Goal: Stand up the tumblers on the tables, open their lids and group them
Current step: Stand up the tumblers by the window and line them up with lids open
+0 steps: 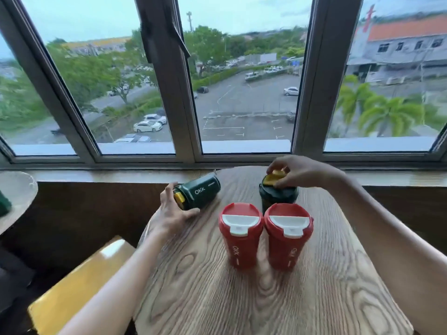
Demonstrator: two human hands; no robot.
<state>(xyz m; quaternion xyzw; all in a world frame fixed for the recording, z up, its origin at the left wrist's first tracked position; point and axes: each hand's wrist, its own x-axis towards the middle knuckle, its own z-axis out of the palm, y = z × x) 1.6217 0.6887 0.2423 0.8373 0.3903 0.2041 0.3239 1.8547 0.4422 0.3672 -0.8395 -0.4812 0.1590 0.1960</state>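
Note:
Two red tumblers stand upright side by side mid-table, the left one (239, 238) and the right one (287, 235), each with its white flip lid down. Behind them an upright dark green tumbler (278, 195) has its yellow flip lid (274, 177) raised; my right hand (300, 171) pinches that lid from above. A second green tumbler (199, 191) lies on its side at the table's left, yellow lid facing me. My left hand (173, 213) wraps around its lid end.
The round wooden table (242, 298) abuts a window sill (121, 175). A yellow wooden seat (79, 281) sits lower left. Another round table (14, 197) with a dark green object at its edge is at far left.

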